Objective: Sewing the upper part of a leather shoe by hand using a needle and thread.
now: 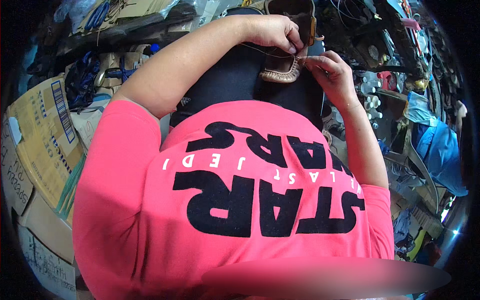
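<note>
A brown leather moccasin [280, 75] rests on my dark-trousered lap, its puckered, stitched toe toward me and its opening farther off. My left hand [275, 35] reaches across from the left, thumb and fingers pinched together at the shoe's seam. What lies between those fingertips is too small to make out. On the other side, my right hand [332, 72] is closed with its thumb and forefinger at the same seam, and whatever they grip is hidden. A thin pale thread [257, 49] runs from the shoe toward the left, below my left wrist.
Cardboard boxes [45, 135] stand at the left. A cluttered bench [135, 25] with plastic bags and cords lies at the far left. To the right are a blue plastic sheet [440, 155], several small white containers [371, 102] and dark shelving crowded with odds and ends.
</note>
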Demonstrator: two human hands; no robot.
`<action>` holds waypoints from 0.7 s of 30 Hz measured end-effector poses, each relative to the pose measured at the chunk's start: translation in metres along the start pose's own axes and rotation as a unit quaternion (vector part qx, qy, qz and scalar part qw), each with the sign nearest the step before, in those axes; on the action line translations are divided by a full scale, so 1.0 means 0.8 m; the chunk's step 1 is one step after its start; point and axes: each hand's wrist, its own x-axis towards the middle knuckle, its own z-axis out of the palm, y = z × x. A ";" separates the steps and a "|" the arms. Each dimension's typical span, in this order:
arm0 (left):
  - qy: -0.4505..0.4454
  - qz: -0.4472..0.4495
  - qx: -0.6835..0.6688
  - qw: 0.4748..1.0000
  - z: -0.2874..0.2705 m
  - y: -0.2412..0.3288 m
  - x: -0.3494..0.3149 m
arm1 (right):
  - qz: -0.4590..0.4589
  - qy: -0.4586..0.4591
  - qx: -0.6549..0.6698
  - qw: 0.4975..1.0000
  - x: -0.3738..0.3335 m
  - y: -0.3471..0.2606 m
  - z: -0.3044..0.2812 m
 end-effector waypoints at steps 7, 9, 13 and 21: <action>-0.044 -0.009 0.053 0.998 -0.002 0.010 -0.002 | -0.036 -0.044 -0.155 0.986 0.003 -0.027 -0.010; -0.050 -0.005 0.062 0.997 -0.002 0.010 0.000 | -0.051 -0.062 -0.221 0.972 0.008 -0.043 -0.015; -0.037 0.040 0.099 0.994 -0.001 0.004 -0.003 | -0.085 -0.116 -0.382 0.913 0.028 -0.074 -0.013; 0.035 0.006 0.094 0.995 0.002 -0.010 0.013 | -0.106 -0.077 -0.364 0.922 0.039 -0.058 0.005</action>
